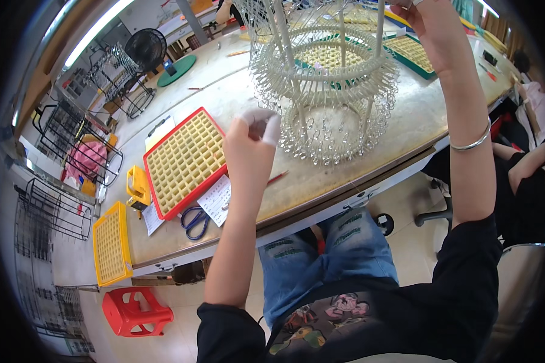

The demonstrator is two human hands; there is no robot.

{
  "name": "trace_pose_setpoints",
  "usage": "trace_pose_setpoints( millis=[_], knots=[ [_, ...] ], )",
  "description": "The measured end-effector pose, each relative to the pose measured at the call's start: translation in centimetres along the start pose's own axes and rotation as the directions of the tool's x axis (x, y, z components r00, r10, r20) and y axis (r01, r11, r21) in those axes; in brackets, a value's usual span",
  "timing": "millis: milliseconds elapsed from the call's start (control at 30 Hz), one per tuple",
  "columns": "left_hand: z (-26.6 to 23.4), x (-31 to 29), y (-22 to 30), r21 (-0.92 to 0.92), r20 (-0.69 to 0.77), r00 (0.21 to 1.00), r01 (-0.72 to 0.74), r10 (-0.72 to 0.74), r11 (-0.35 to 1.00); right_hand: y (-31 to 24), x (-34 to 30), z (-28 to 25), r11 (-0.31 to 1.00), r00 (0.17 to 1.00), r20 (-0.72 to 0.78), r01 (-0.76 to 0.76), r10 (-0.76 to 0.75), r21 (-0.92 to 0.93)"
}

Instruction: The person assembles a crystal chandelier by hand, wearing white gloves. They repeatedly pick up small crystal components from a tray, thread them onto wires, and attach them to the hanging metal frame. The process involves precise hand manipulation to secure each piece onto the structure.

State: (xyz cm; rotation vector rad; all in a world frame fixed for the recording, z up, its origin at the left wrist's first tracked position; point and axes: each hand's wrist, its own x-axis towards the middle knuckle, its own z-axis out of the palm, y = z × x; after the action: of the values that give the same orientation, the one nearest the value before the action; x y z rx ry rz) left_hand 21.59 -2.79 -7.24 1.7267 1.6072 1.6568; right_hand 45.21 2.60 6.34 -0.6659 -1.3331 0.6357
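Observation:
A tall white tiered rack [345, 81] stands on the table in front of me, its rings bristling with wire hooks. Small shiny pieces hang from the lower ring. My left hand [251, 142], white covers on its fingertips, is curled in a pinch just left of the rack's hooks; whatever is between the fingers is too small to make out. Raised at the upper right, my right hand [424, 27] is beside a post of the rack. Its fingers are bent together and partly cut off by the picture's top edge, so what they hold does not show.
Left on the table [309, 187] lie a red-rimmed grid tray [184, 160], a yellow tray [112, 245], blue-handled scissors [195, 222] and paper slips [215, 199]. A green tray [412, 53] lies behind the rack. A red stool [136, 311] stands below; another person [524, 175] sits at right.

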Motion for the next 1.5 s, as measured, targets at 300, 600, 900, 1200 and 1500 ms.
trace_pose_setpoints(
  millis=[300, 600, 900, 1200, 1500],
  knots=[
    [-0.6, -6.6, -13.0, -0.094, -0.14, 0.978, 0.142, -0.154, 0.985, 1.0, 0.1, 0.0, 0.99, 0.997, 0.034, -0.076, 0.073, 0.12],
    [-1.0, -7.4, -12.4, -0.14, -0.029, 0.973, 0.221, -0.227, 0.965, 2.0, 0.7, -0.8, 0.985, 0.996, 0.094, -0.027, 0.011, 0.172],
    [-1.2, -7.5, -12.6, -0.066, -0.017, 0.987, 0.158, -0.16, 0.985, 1.7, 0.2, -0.4, 0.997, 0.998, 0.06, 0.018, -0.022, 0.077],
    [-0.9, -7.5, -12.5, -0.086, -0.023, 0.991, 0.132, -0.135, 0.987, 2.3, -0.5, -0.9, 0.993, 0.991, 0.062, 0.12, -0.121, 0.016],
    [-0.9, -7.6, -12.6, -0.072, -0.025, 0.99, 0.138, -0.14, 0.988, 2.0, 0.0, -1.2, 0.975, 0.985, 0.165, 0.003, -0.04, 0.222]
  ],
)
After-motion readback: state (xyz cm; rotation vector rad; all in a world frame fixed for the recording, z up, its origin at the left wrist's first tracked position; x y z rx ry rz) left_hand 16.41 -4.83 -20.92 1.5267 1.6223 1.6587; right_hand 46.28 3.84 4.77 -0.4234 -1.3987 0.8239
